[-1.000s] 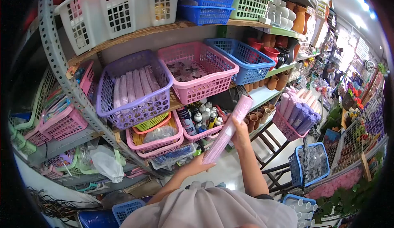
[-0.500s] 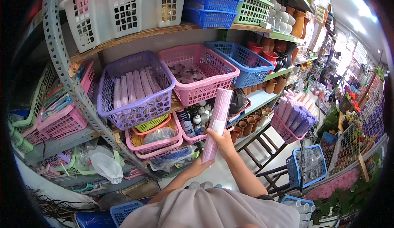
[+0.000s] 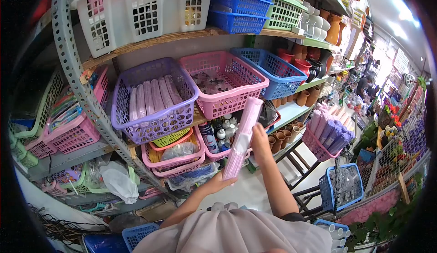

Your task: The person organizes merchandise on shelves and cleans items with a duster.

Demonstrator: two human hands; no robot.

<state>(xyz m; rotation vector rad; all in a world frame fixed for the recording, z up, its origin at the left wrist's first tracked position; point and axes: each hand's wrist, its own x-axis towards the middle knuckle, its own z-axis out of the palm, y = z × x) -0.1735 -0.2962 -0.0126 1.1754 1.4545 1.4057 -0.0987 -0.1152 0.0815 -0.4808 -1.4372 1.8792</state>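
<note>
A long pale-pink roll-shaped pack (image 3: 236,155) in clear wrap, with a white label round its middle, slants upward in front of me. My left hand (image 3: 217,183) is closed round its lower end. Beside the upper half is my right hand (image 3: 261,146), its fingers pointing up along the pack and seemingly loose; whether it touches the wrap is hard to see. Similar pink packs (image 3: 152,97) lie side by side in a purple basket (image 3: 154,123) on the shelf ahead.
A pink basket (image 3: 232,100) and a blue basket (image 3: 284,85) stand right of the purple one. Bottles and smaller baskets fill the level below. An upright perforated metal post (image 3: 75,71) rises at left. On the right, another pink basket (image 3: 314,143) holds purple and pink bundles.
My right hand has let go of the pack's middle and moved up and right. The label there now shows more fully. My left hand still holds the lower end.
</note>
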